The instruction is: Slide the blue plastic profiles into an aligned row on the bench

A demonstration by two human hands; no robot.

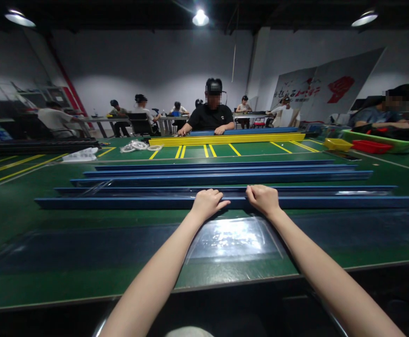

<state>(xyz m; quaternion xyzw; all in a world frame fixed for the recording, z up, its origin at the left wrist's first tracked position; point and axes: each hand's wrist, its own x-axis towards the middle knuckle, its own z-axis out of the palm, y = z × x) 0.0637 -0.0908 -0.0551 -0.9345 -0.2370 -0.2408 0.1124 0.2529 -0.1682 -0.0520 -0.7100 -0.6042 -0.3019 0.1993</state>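
A long blue channel strip [120, 202] lies across the table in front of me, its two raised walls running left to right. My left hand [207, 204] is curled over the near wall, thumb stretched to the right along it. To its right, my right hand [264, 199] is closed on the same strip, fingertips hidden inside the channel. Clear film [359, 192] shows in the channel's right part. Behind it lie more blue strips [225, 177], parallel to it. A flat, shiny transparent sheet [232, 238] is on the table between my forearms.
Across the green table [14, 201], a co-worker in black [209, 117] has both hands near a yellow strip [225, 139]. A white bundle [136, 146] and plastic bag [80, 155] lie left. Yellow [338, 144], red [371, 147] and green [397, 142] trays stand right.
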